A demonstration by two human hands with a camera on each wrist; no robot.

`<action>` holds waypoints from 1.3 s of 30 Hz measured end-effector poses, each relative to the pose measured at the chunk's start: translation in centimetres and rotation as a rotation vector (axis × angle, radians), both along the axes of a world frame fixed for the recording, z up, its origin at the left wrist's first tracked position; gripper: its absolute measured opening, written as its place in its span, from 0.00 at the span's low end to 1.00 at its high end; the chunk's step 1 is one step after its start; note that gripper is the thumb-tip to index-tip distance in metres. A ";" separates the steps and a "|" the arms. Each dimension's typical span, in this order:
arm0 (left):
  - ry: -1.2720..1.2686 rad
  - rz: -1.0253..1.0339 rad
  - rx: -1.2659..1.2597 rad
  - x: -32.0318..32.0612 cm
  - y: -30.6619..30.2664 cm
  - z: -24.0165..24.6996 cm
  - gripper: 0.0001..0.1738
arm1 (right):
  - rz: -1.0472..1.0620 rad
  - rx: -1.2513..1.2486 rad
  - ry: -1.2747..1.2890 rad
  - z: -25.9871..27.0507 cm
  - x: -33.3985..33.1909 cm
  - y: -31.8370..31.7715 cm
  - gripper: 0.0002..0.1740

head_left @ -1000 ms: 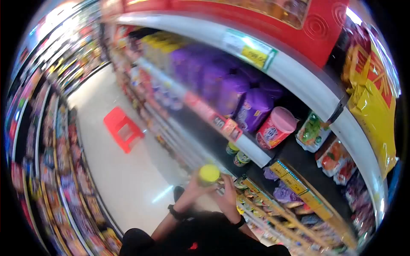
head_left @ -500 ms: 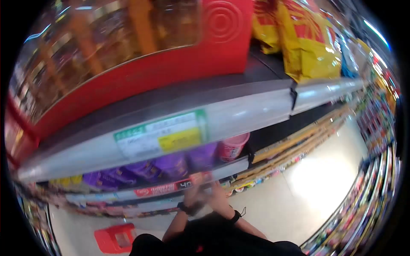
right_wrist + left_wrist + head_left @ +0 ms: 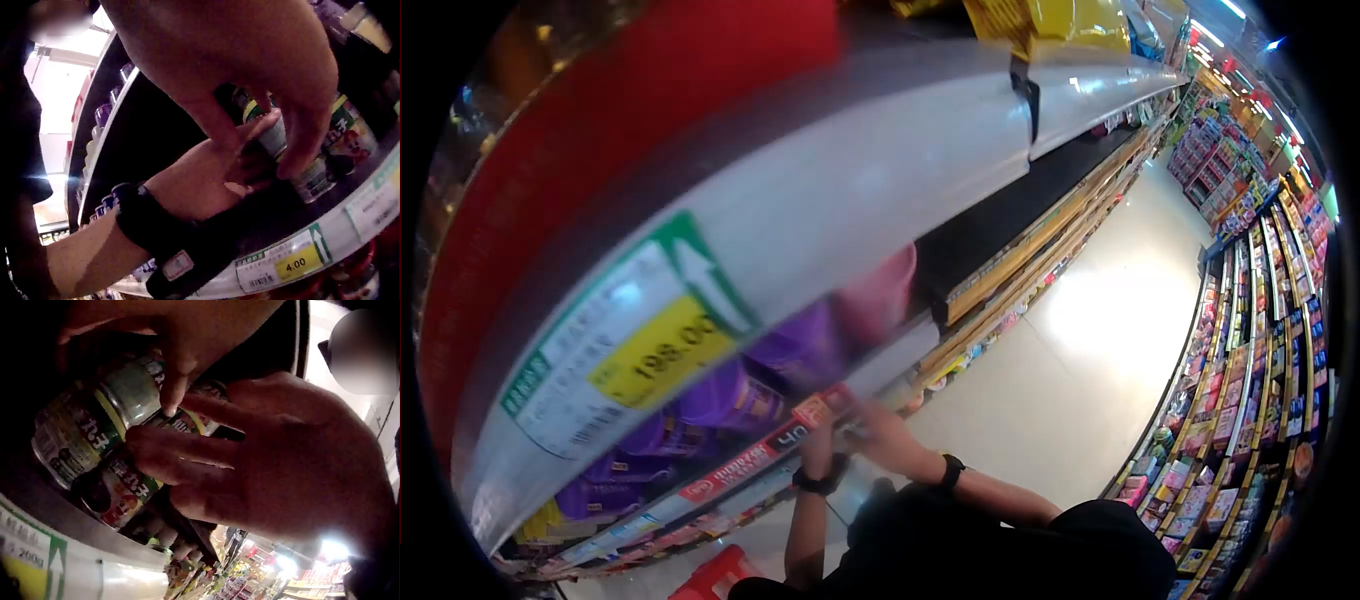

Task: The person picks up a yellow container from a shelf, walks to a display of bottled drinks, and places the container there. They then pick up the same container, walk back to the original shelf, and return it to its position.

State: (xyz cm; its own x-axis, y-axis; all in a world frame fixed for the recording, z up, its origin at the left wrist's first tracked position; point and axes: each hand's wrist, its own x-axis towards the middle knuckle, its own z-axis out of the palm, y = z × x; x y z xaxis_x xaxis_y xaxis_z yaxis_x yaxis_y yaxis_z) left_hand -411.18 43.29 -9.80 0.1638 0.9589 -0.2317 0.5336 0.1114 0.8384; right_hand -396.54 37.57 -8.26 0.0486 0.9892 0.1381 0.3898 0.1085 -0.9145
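In the head view my left hand and right hand reach close together beside the lower shelf, and what they handle is hidden there. The left wrist view shows my left hand with long, nearly straight fingers, their tips at a small round canister with a yellow rim. From above, my right hand curves its fingers and thumb around that canister. Similar green-labelled canisters stand beside it on the dark shelf.
A white shelf edge with price tag crosses close in front of my head. Below it stand purple packs and a pink tub. A red stool is on the floor. Shelves of goods line the aisle's other side.
The head view has swung right along the aisle, so the stool now lies at the bottom edge. The yellow-lidded canister, earlier seen between both hands, is now hidden in the head view as they reach by the shelf.
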 end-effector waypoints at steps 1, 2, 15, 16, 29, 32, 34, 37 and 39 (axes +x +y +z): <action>-0.024 0.078 0.089 0.3 -0.8 -0.1 0.17 | 0.064 -0.066 0.001 0.0 -0.1 -0.9 0.37; -0.043 0.154 0.181 0.8 -1.5 0.5 0.17 | 0.127 -0.121 -0.010 -0.3 0.3 -1.8 0.37; 0.037 -1.285 -0.398 15.3 -18.1 4.4 0.16 | 0.275 -0.278 -0.180 0.8 27.7 -25.6 0.27; 0.235 -1.412 -0.611 20.0 -17.6 5.5 0.22 | 0.347 -0.474 -0.178 2.1 30.3 -28.0 0.32; 0.029 -1.590 -0.335 55.8 -21.8 0.9 0.19 | -0.332 -0.555 0.467 -1.8 44.9 -45.5 0.18; 0.172 -1.763 -0.272 62.3 -21.0 4.5 0.30 | -0.474 -0.513 0.472 -2.8 50.5 -44.8 0.18; 0.178 -1.809 -0.491 67.4 -18.6 -3.0 0.37 | -0.559 -0.524 0.451 -3.0 54.5 -44.7 0.18; 0.227 -1.893 -0.500 78.2 -19.3 3.6 0.36 | -0.690 -0.572 0.419 -1.8 60.3 -44.9 0.18; -0.135 -2.024 -0.234 82.5 -19.3 4.9 0.34 | -0.798 -0.602 0.403 -0.2 64.0 -44.7 0.19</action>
State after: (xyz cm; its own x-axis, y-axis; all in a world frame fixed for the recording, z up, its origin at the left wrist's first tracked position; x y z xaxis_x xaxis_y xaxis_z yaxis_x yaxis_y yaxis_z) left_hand -328.72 24.01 -4.85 0.7615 -0.6179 -0.1957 -0.0432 -0.3496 0.9359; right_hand -332.50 -7.16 -8.47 0.6427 0.5517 -0.5316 -0.1934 -0.5545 -0.8094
